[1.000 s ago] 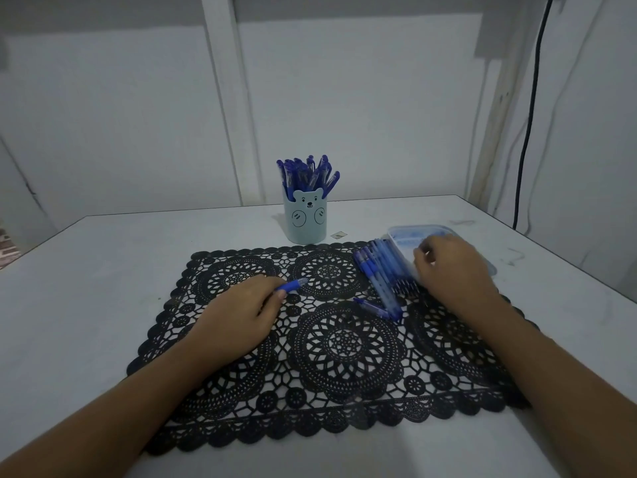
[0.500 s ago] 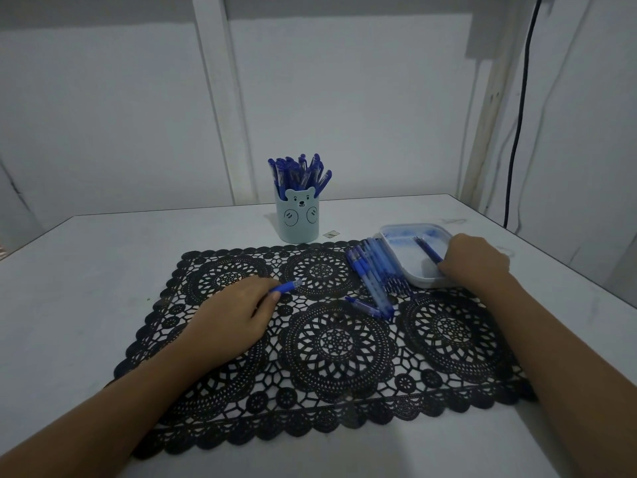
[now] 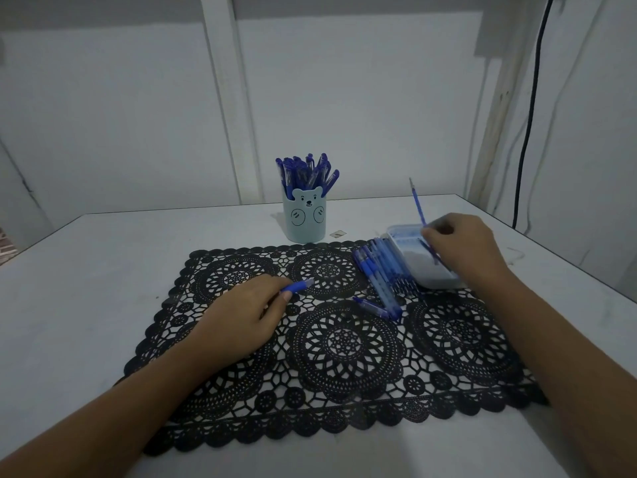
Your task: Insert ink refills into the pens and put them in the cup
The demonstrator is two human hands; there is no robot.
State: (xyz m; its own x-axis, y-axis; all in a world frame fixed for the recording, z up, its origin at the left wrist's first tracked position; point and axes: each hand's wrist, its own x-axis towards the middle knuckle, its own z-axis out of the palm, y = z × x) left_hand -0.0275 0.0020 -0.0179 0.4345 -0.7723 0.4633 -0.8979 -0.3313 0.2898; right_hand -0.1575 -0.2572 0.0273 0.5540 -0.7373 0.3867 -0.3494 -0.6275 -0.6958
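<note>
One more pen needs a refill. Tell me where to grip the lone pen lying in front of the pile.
Probably pinch the lone pen mid-barrel from above, fingers on its near side: it lies flat on the mat, and the pile sits close behind it.

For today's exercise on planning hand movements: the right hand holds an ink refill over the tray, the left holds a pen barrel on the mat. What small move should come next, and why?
Probably carry the ink refill across to the exposed end of the pen barrel. The right hand pinches it, tip up, over the tray, and the left hand grips the barrel pointing toward it.
</note>
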